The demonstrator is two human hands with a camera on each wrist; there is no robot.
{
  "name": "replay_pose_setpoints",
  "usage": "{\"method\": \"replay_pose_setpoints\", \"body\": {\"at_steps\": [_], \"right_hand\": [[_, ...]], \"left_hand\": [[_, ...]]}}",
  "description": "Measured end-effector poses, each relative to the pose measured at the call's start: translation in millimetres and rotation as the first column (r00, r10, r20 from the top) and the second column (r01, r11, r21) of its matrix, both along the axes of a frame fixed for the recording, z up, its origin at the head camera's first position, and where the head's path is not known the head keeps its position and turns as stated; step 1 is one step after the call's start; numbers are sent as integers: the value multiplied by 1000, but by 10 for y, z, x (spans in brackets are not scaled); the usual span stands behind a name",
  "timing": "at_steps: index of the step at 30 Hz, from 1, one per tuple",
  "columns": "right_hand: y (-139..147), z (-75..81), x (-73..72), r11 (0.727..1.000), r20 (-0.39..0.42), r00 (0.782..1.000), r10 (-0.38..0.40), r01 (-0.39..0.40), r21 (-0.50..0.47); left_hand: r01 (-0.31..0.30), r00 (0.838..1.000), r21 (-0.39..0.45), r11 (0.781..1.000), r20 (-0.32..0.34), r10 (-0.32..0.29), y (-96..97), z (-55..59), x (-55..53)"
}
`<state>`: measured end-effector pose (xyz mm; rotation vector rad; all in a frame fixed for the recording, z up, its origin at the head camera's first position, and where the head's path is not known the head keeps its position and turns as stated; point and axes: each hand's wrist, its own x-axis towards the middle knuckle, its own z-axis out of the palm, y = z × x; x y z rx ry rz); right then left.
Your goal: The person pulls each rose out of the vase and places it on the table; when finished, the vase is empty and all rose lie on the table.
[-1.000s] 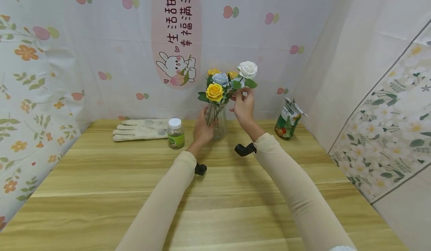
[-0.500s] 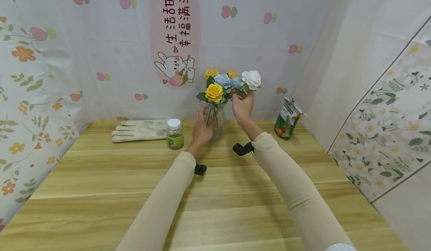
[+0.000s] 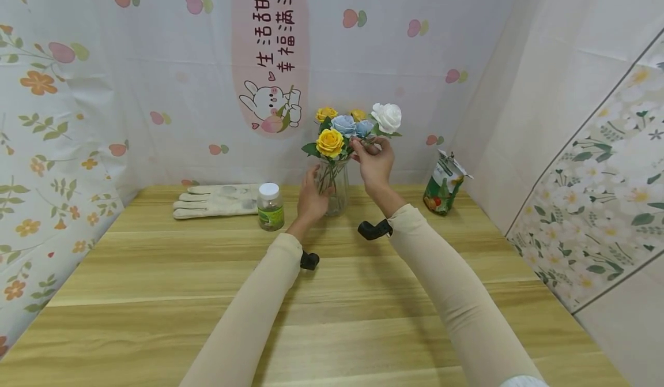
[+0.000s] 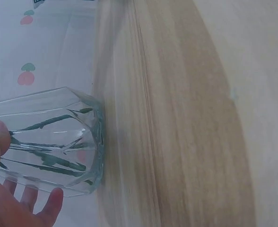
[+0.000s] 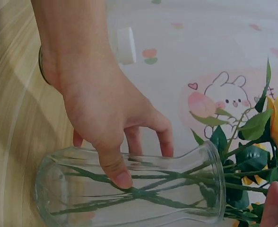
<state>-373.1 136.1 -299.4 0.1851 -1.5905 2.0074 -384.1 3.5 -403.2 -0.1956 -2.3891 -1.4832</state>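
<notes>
A clear glass vase [image 3: 339, 194] stands on the table near the back cloth, with several crossing green stems inside it. My left hand [image 3: 312, 199] grips the vase from its left side, the thumb [image 5: 117, 175] lying on the glass in the right wrist view. Yellow roses [image 3: 329, 143] and blue roses [image 3: 343, 125] rise above the rim. At the right of the bunch, a white rose [image 3: 386, 117] leans outward. My right hand [image 3: 377, 165] pinches its stem just above the vase mouth; the fingertips are partly hidden among leaves.
Left of the vase stands a white-lidded jar [image 3: 270, 207], with a pale glove [image 3: 218, 200] lying behind it. A green and white pouch [image 3: 444, 184] stands at the right. Patterned cloth [image 3: 181, 116] hangs close behind the vase.
The white rose has come down a little and tilted right, and my right hand's fingertips have shifted left and slightly lower. The left hand and the vase stay put.
</notes>
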Motion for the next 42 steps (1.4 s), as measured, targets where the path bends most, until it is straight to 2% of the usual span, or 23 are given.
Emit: {"method": "replay_pose_setpoints", "body": {"at_steps": [6, 9, 15, 18, 23, 28, 33, 39, 42], "right_hand": [[61, 18, -8, 998, -68, 995, -67, 68, 6], [92, 50, 16, 996, -70, 994, -88, 89, 5], [157, 121, 68, 997, -65, 994, -83, 82, -14], [200, 161, 84, 997, -82, 994, -78, 77, -18], [290, 244, 127, 996, -134, 990, -36, 24, -90], [404, 327, 218, 992, -213, 977, -6, -20, -122], [530, 431, 349, 996, -256, 966, -45, 24, -85], [685, 551, 495, 997, -376, 924, -75, 66, -36], [772, 598, 591, 999, -362, 931, -37, 20, -51]], "left_hand": [[3, 1000, -5, 1000, 13, -3, 1, -8, -12], [7, 1000, -4, 1000, 12, -7, -1, -12, -24], [18, 1000, 6, 1000, 0, -18, -13, -18, -12], [22, 1000, 4, 1000, -8, -22, -14, -16, 0], [23, 1000, -9, 1000, -4, -24, -13, 7, 26], [24, 1000, -18, 1000, 8, -24, -15, 23, 48], [13, 1000, -26, 1000, 23, -13, -10, 18, 45], [9, 1000, -34, 999, 21, -9, -8, 12, 44], [8, 1000, -46, 999, 17, -7, -9, 10, 42]]}}
